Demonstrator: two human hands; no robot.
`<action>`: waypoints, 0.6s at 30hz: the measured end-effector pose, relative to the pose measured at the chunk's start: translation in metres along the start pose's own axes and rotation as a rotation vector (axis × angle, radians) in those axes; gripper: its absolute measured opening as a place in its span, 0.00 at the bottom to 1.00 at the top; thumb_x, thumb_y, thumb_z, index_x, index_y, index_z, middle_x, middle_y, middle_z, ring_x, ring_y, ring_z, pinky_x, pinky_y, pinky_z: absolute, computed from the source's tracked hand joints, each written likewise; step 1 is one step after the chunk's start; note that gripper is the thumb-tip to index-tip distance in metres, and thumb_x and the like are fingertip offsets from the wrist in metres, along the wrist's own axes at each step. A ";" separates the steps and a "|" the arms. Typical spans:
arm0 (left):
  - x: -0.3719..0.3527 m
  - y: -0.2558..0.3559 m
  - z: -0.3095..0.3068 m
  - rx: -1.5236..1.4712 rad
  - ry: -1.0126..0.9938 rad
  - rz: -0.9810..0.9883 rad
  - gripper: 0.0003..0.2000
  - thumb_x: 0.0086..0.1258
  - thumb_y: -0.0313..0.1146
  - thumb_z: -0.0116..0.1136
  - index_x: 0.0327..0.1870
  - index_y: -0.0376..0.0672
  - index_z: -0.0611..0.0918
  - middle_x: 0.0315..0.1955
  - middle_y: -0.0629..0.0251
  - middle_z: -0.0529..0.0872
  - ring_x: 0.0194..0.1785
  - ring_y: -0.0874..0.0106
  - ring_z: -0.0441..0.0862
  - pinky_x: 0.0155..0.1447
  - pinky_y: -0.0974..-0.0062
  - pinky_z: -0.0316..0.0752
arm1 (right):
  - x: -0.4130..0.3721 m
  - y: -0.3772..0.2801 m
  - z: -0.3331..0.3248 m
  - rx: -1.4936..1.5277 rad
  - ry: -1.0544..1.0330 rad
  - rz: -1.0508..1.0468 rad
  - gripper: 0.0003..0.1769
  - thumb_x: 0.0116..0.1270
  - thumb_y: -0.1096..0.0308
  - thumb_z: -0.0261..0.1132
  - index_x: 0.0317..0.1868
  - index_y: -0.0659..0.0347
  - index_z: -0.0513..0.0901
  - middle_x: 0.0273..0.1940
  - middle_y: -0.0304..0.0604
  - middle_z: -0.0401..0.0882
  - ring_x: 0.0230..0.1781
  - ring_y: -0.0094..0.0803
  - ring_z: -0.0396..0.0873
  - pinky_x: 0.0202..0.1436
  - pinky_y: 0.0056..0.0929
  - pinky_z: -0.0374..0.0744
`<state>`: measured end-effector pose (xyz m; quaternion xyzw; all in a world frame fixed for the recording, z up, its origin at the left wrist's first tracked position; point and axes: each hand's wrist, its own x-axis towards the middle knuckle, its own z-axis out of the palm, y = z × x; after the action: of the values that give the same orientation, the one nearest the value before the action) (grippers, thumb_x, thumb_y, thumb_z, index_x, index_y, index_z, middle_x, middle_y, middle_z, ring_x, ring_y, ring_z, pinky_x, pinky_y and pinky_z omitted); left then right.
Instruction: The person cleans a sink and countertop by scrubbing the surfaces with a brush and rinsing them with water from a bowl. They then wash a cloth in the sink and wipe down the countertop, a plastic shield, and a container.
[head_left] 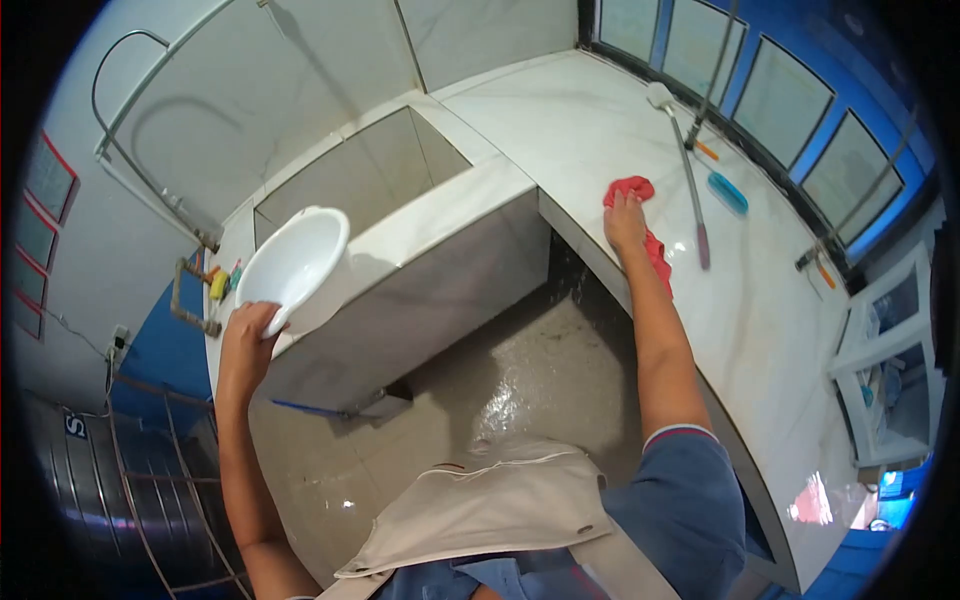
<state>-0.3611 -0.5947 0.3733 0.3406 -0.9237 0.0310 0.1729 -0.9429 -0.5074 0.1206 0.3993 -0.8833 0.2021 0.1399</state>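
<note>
My left hand [252,340] grips the near rim of a white plastic basin [297,262], which is tilted over the edge of the counter ledge beside the sink trough. On the white marbled counter [560,130] to the right, my right hand [626,218] presses on a crumpled red cloth [657,262], with its fingers bent over the fabric. Parts of the cloth show beyond the fingertips and beside the wrist.
A long-handled brush [687,165] and a blue brush [727,193] lie right of the cloth. The tiled trough [380,165] is sunk behind the basin. Pipes [185,290] and a yellow sponge [218,284] stand at left. A white rack [885,370] is at right; the floor looks wet.
</note>
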 end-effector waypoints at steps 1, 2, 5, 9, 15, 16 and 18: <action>0.028 -0.019 0.011 0.026 0.004 0.020 0.08 0.55 0.27 0.61 0.34 0.37 0.78 0.31 0.56 0.80 0.38 0.56 0.74 0.43 0.64 0.67 | 0.016 -0.004 0.006 -0.002 0.003 -0.003 0.28 0.63 0.60 0.52 0.62 0.66 0.65 0.62 0.65 0.60 0.64 0.58 0.59 0.67 0.44 0.60; 0.058 -0.038 0.025 0.085 0.037 0.077 0.09 0.54 0.26 0.60 0.36 0.38 0.79 0.31 0.57 0.80 0.38 0.56 0.75 0.44 0.64 0.67 | 0.030 -0.007 0.012 -0.066 -0.008 0.048 0.29 0.64 0.59 0.51 0.63 0.66 0.64 0.63 0.65 0.58 0.65 0.57 0.58 0.68 0.43 0.59; 0.148 -0.091 0.075 0.068 0.058 0.158 0.12 0.50 0.21 0.56 0.38 0.40 0.79 0.34 0.58 0.82 0.40 0.58 0.76 0.46 0.64 0.68 | 0.077 -0.018 0.033 -0.146 -0.011 0.125 0.29 0.66 0.58 0.50 0.64 0.65 0.63 0.65 0.63 0.56 0.66 0.55 0.56 0.69 0.41 0.58; 0.252 -0.146 0.154 0.049 0.130 0.195 0.13 0.48 0.20 0.56 0.37 0.41 0.79 0.33 0.58 0.82 0.39 0.57 0.77 0.46 0.63 0.69 | 0.161 -0.040 0.085 -0.189 -0.020 0.151 0.29 0.67 0.57 0.49 0.64 0.64 0.63 0.66 0.60 0.55 0.67 0.53 0.56 0.69 0.41 0.58; 0.357 -0.201 0.242 0.057 0.201 0.094 0.11 0.47 0.20 0.55 0.35 0.41 0.78 0.27 0.58 0.80 0.36 0.57 0.77 0.42 0.62 0.69 | 0.292 -0.123 0.169 -0.134 -0.020 -0.033 0.29 0.66 0.57 0.50 0.63 0.65 0.64 0.64 0.63 0.58 0.65 0.55 0.60 0.68 0.41 0.60; 0.366 -0.208 0.252 0.053 0.200 0.093 0.11 0.47 0.20 0.55 0.35 0.41 0.78 0.27 0.58 0.80 0.36 0.57 0.77 0.42 0.62 0.69 | 0.310 -0.145 0.182 -0.181 -0.026 -0.103 0.28 0.66 0.58 0.50 0.62 0.65 0.65 0.64 0.63 0.59 0.63 0.54 0.63 0.66 0.41 0.63; 0.377 -0.221 0.270 0.048 0.127 0.043 0.11 0.47 0.20 0.55 0.34 0.41 0.77 0.27 0.59 0.80 0.36 0.58 0.77 0.42 0.63 0.69 | 0.330 -0.197 0.201 -0.037 -0.006 -0.173 0.26 0.64 0.60 0.51 0.60 0.66 0.67 0.62 0.61 0.63 0.59 0.51 0.67 0.62 0.41 0.67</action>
<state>-0.5671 -1.0441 0.2353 0.3220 -0.9170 0.0785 0.2219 -1.0218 -0.9341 0.1271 0.4720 -0.8495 0.1716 0.1615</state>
